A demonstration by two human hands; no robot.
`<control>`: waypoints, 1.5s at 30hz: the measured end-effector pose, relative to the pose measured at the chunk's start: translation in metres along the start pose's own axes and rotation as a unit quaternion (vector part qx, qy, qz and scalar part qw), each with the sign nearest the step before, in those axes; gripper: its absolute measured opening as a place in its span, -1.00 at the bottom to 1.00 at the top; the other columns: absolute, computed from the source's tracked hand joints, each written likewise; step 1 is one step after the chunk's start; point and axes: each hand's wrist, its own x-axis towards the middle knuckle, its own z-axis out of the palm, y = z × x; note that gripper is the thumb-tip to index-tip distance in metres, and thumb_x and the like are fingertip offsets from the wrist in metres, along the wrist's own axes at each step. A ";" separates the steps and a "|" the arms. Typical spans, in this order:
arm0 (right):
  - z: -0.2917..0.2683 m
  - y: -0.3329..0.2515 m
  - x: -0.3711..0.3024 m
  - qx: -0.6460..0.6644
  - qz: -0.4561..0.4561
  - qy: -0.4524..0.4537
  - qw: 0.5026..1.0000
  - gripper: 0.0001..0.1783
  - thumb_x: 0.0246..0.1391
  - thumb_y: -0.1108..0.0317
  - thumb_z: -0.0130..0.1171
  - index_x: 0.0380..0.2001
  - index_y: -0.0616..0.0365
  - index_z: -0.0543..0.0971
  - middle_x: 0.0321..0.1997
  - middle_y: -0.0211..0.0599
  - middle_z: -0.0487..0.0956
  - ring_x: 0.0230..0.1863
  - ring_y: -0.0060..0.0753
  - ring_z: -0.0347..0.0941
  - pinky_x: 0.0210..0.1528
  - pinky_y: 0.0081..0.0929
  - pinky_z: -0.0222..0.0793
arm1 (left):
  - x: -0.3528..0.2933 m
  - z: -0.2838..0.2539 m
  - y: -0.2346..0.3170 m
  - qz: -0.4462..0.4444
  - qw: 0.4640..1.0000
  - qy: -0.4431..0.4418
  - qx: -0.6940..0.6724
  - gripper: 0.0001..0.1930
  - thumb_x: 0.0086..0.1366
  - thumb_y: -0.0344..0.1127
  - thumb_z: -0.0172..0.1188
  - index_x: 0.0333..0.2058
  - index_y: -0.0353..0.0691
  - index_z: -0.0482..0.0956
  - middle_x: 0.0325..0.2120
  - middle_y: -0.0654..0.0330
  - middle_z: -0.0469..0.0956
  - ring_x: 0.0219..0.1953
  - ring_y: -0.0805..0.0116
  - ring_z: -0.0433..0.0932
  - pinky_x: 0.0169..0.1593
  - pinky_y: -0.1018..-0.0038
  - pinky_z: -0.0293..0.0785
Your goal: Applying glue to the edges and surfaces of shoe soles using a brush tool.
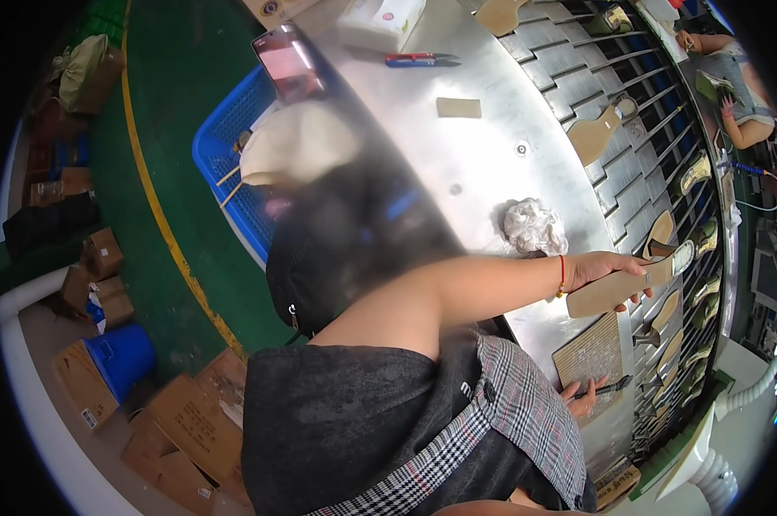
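Observation:
My left hand, with a red cord at its wrist, reaches over the edge of a metal slat conveyor. Its fingers are closed around a beige-soled shoe, whose light-coloured end points away to the right. Closer to my body, my right hand is closed on a slim black-handled tool; its working end is too small to make out. That hand is above a tan textured board lying on the metal table. A crumpled white cloth lies near my left forearm.
Several shoes, one being a beige-soled shoe, line the slat conveyor. The metal table holds a small beige block, red-and-blue thread snips and a tissue pack. A blue basket stands left; another person is across.

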 end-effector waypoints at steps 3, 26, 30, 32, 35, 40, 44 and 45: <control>-0.001 -0.002 0.001 0.007 0.005 -0.008 1.000 -0.54 0.27 0.14 0.06 0.04 0.31 0.40 0.13 0.10 0.45 -0.01 0.14 0.42 0.05 -0.01 0.32 | 0.001 -0.003 0.000 0.005 1.000 0.006 -0.013 -0.39 0.30 -0.09 0.10 0.29 -0.03 0.23 -0.12 0.22 0.53 -0.19 0.47 0.50 -0.17 0.34 0.57; -0.002 -0.009 0.002 0.017 0.028 -0.036 0.999 -0.59 0.34 0.15 -0.06 0.06 0.26 0.37 0.44 -0.19 0.22 0.15 -0.04 0.34 0.25 -0.12 0.11 | -0.003 -0.006 0.008 0.019 0.999 0.034 0.010 -0.39 0.30 -0.07 0.10 0.28 -0.08 0.24 -0.09 0.22 0.51 -0.15 0.47 0.49 -0.16 0.44 0.58; 0.003 -0.003 -0.001 0.003 0.027 -0.028 0.999 -0.59 0.33 0.16 -0.03 0.05 0.28 0.38 0.43 -0.15 0.25 0.12 -0.01 0.36 0.21 -0.13 0.19 | -0.001 -0.009 0.008 0.021 0.999 0.039 0.016 -0.39 0.30 -0.07 0.10 0.29 -0.08 0.22 -0.10 0.22 0.51 -0.16 0.48 0.49 -0.16 0.45 0.58; 0.002 -0.002 0.000 -0.016 0.026 -0.027 0.999 -0.59 0.32 0.17 -0.02 0.04 0.29 0.38 0.42 -0.12 0.26 0.10 0.01 0.37 0.18 -0.13 0.22 | -0.002 -0.009 0.009 0.022 0.998 0.047 0.016 -0.39 0.32 -0.07 0.09 0.30 -0.08 0.21 -0.09 0.22 0.50 -0.16 0.48 0.48 -0.17 0.46 0.58; 0.002 -0.007 0.005 0.030 -0.038 0.004 0.999 -0.59 0.32 0.17 -0.01 0.03 0.30 0.39 0.39 -0.08 0.29 0.06 0.03 0.39 0.12 -0.14 0.27 | -0.002 -0.012 0.011 0.040 0.998 0.047 0.029 -0.39 0.33 -0.06 0.07 0.30 -0.07 0.20 -0.08 0.22 0.49 -0.16 0.48 0.48 -0.16 0.47 0.57; 0.000 -0.014 0.003 0.055 -0.012 0.018 0.998 -0.59 0.29 0.19 0.03 0.02 0.32 0.39 0.37 -0.03 0.31 0.02 0.04 0.40 0.11 -0.11 0.28 | -0.006 -0.013 0.016 0.039 0.996 0.056 0.049 -0.40 0.33 -0.06 0.06 0.30 -0.06 0.20 -0.06 0.23 0.48 -0.12 0.49 0.44 -0.12 0.47 0.55; 0.001 -0.010 0.003 0.053 -0.037 0.018 0.998 -0.58 0.29 0.20 0.04 0.05 0.32 0.38 0.39 -0.02 0.28 0.07 0.05 0.39 0.14 -0.10 0.27 | -0.008 -0.011 0.020 0.041 0.994 0.074 0.072 -0.42 0.34 -0.05 0.05 0.29 -0.05 0.23 -0.05 0.24 0.48 -0.10 0.49 0.41 -0.09 0.48 0.53; 0.001 -0.016 0.004 0.076 -0.030 0.030 0.996 -0.57 0.33 0.14 -0.04 0.08 0.25 0.35 0.42 -0.06 0.23 0.06 -0.01 0.33 0.14 -0.07 0.17 | -0.008 -0.012 0.020 0.045 0.993 0.076 0.080 -0.43 0.34 -0.05 0.05 0.29 -0.05 0.24 -0.04 0.24 0.49 -0.10 0.49 0.41 -0.09 0.47 0.53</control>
